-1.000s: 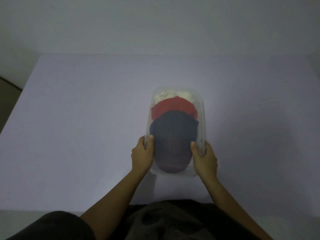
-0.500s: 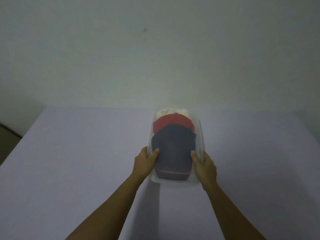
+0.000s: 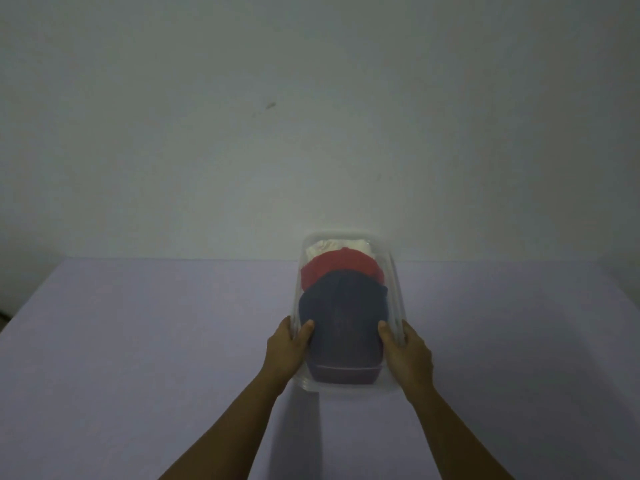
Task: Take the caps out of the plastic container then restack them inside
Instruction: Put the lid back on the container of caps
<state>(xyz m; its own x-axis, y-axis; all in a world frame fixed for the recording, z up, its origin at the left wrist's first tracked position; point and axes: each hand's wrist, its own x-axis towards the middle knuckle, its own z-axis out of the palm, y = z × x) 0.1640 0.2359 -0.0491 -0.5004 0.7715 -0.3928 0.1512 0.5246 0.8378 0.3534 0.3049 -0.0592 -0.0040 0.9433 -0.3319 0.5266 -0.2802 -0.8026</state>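
Pale lilac table (image 3: 138, 358) under a plain wall (image 3: 311, 116), clear plastic container (image 3: 398, 299) mid-table, right of centre, dark blue cap (image 3: 343, 320) nearest, red cap (image 3: 341, 268) behind, white cap (image 3: 341, 244) farthest, left hand (image 3: 285, 348) and right hand (image 3: 408, 355) clasping its near sides, thumbs hooked inside
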